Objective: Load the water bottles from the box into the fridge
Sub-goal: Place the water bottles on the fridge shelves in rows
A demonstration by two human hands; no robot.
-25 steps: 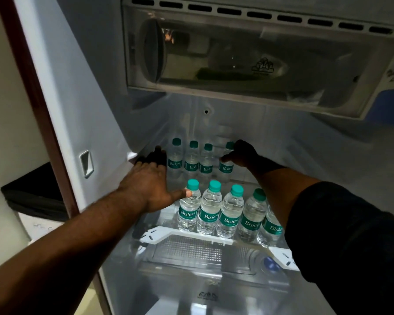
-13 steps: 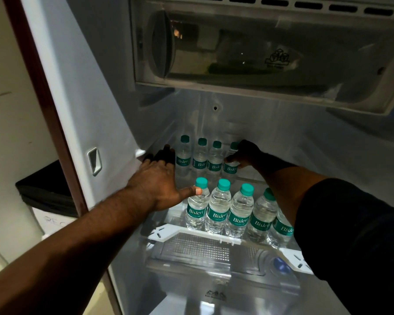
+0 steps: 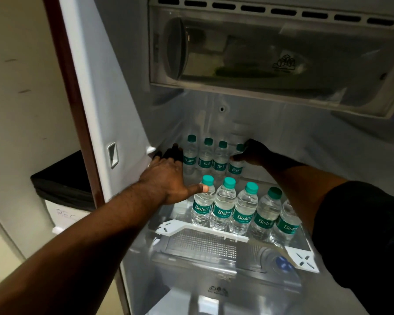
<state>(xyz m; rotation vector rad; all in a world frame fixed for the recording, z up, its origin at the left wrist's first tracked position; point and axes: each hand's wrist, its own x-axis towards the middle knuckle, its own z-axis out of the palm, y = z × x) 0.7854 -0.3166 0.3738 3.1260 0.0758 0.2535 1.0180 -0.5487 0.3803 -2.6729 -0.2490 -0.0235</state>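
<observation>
Curled round the shoulder of the rightmost far bottle (image 3: 235, 167), the right hand (image 3: 251, 153) grips it just under the green cap, thumb on the near side and fingers wrapped behind. That bottle stands upright on the glass shelf (image 3: 168, 227) inside the fridge (image 3: 114, 98), closing a far row (image 3: 205, 159) of four bottles set shoulder to shoulder by the back wall. The left hand (image 3: 166, 176) lies flat and unclenched, holding nothing, fingers straight and pointing at the far wall just beside the leftmost bottle of that row; whether they touch it I cannot tell. Its thumb sticks out to the right and touches the neck of the leftmost bottle in the near row (image 3: 243, 210), five upright bottles with green caps and green labels standing close to the shelf's front edge. The rightmost of these is partly hidden behind the right forearm, which wears a dark sleeve (image 3: 362, 223). Above the shelf hangs a clear-fronted compartment (image 3: 271, 55); below it sits a ribbed drawer cover (image 3: 203, 244). Left of the fridge stands a bin with a black liner (image 3: 59, 180).
</observation>
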